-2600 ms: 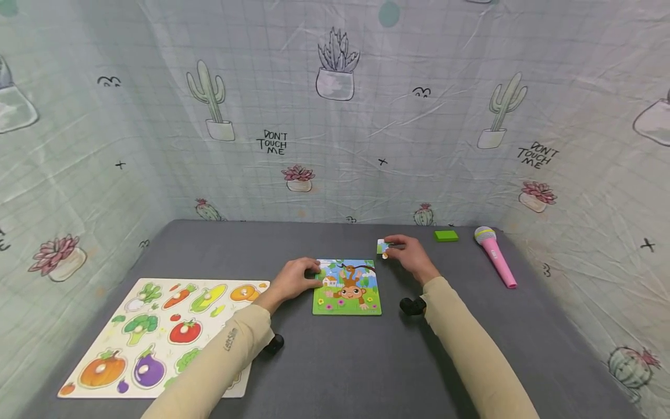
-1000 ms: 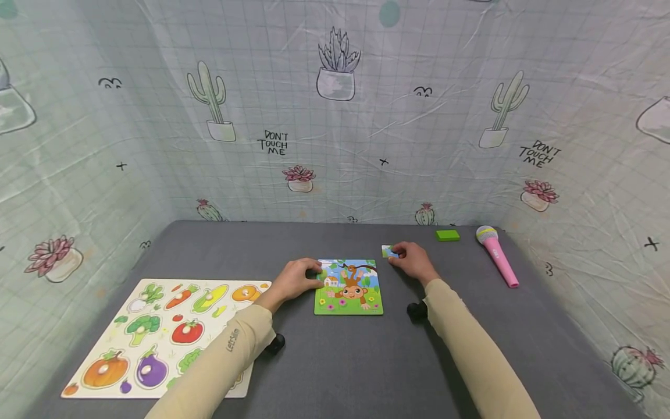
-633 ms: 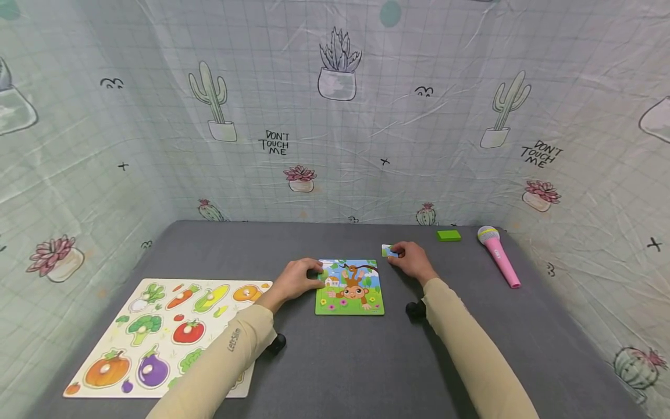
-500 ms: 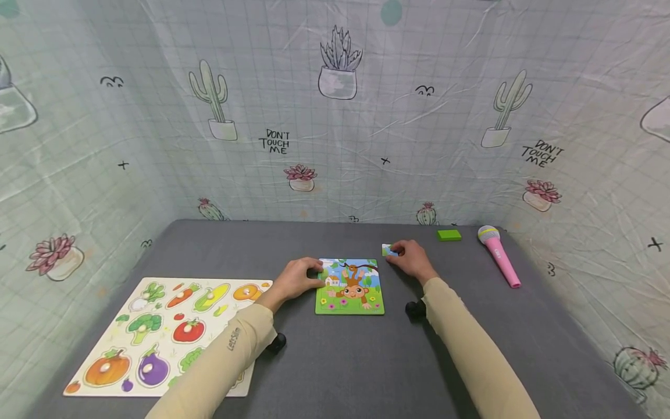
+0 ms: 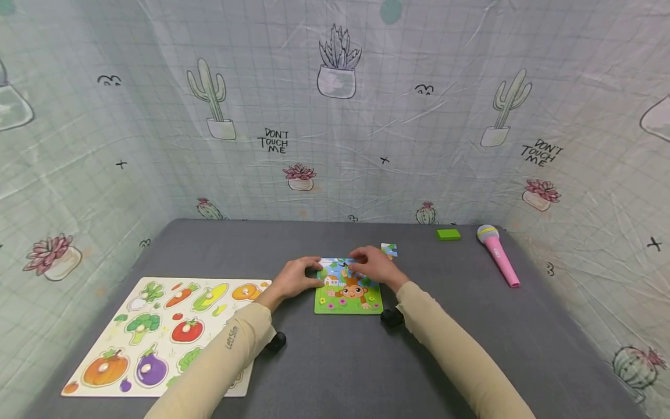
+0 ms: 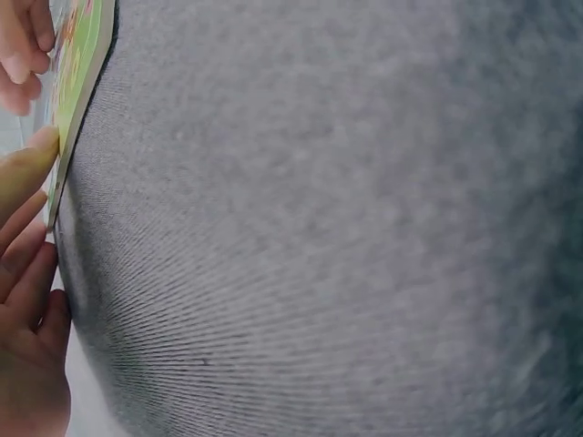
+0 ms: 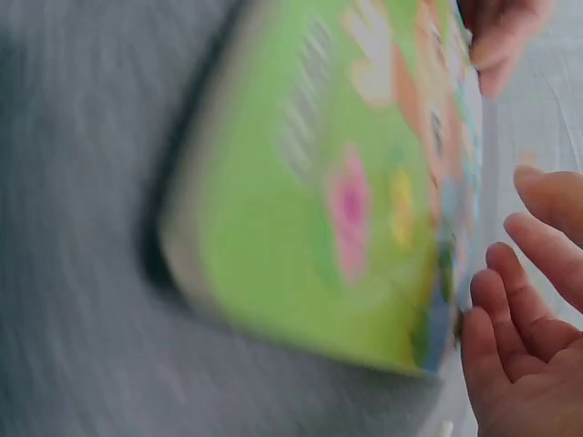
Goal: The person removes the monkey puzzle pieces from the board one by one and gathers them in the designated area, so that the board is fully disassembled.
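Note:
A square jigsaw puzzle (image 5: 350, 294) with a hanging monkey lies flat on the grey table. At its left edge, my left hand (image 5: 295, 280) holds the board between thumb and fingers; the left wrist view shows the thumb (image 6: 41, 150) on the rim. My right hand (image 5: 378, 265) is over the puzzle's upper right part. No piece shows between its loosely bent, parted fingers in the right wrist view, where the board (image 7: 273, 264) is blurred. A small loose puzzle piece (image 5: 389, 249) lies just beyond the right hand, partly hidden by it.
A white vegetable peg board (image 5: 167, 337) lies at the left, partly under the left sleeve. Toward the back right are a green block (image 5: 448, 234) and a pink toy microphone (image 5: 497, 256). A printed cloth (image 5: 335, 145) encloses the back and sides.
My right hand has let go of the small puzzle piece and moved left over the puzzle. The piece stays on the table. My left hand has kept its place at the board's edge.

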### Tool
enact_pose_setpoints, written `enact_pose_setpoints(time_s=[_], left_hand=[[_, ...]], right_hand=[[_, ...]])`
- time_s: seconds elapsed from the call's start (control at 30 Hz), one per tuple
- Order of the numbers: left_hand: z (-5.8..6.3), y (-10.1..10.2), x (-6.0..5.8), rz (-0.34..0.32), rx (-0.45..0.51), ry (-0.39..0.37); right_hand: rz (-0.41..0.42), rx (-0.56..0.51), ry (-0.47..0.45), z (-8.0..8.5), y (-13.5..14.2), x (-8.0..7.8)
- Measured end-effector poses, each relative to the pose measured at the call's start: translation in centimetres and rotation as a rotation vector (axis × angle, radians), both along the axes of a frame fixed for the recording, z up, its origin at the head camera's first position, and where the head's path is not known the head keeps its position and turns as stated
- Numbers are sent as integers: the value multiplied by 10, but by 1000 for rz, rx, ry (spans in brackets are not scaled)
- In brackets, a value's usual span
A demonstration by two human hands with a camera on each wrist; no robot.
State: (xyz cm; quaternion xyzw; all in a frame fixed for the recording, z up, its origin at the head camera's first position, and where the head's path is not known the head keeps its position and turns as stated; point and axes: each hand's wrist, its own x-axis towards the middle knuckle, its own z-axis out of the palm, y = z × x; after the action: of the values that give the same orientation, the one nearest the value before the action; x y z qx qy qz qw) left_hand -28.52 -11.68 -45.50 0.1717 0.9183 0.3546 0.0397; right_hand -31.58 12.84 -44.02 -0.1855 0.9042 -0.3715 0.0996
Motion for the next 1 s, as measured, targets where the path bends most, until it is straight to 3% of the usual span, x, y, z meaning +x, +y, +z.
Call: enact_pose_setpoints(time_s=[0.23, 0.53, 1.0], left_hand=[[-1, 0, -4, 7, -21, -6], [0, 1, -5, 8, -29, -15], [3, 2, -4, 2, -45, -9]], right_hand=[[53, 9, 34, -6, -12, 6], [0, 111, 40, -9, -22, 10], [-24, 121, 4, -4, -27, 10]])
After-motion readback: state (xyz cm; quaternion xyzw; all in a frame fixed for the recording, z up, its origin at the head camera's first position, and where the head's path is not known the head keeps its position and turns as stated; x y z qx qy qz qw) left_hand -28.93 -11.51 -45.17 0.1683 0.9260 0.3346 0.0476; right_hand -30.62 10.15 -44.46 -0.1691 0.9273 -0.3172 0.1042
